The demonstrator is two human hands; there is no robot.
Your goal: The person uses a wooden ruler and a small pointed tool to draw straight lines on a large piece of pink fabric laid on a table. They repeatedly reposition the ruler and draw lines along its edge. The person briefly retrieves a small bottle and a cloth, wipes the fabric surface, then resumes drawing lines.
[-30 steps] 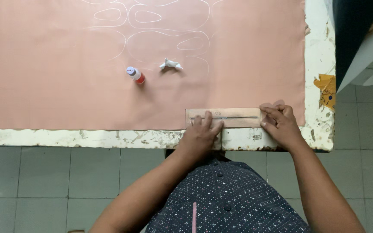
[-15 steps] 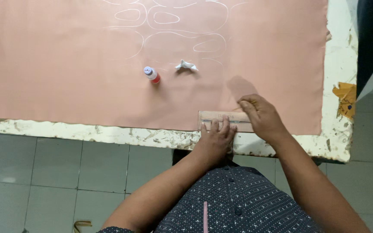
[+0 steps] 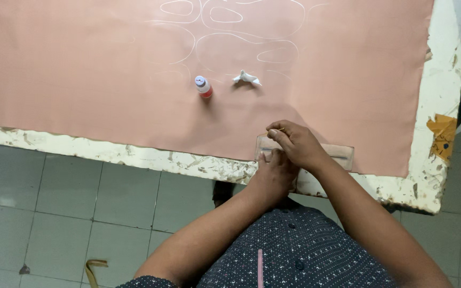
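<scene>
Head view, left hand [image 3: 274, 172] flat (pressing) strip [image 3: 342, 154], right hand [image 3: 294, 143] curled

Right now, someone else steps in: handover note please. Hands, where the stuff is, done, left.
Left hand: flat, pressing the small pink fabric strip at the table's near edge.
Right hand: fingers pinched above the strip's left end; a thin pale tip shows between them, cannot tell what.
Big pink cloth covers the worn white table; white looping lines are drawn at its far side.
Small bottle and crumpled white scrap lie mid-cloth, untouched.
Done: strip laid along the cloth's near edge.
Left: whatever the pinched fingers are doing at its left end.
</scene>
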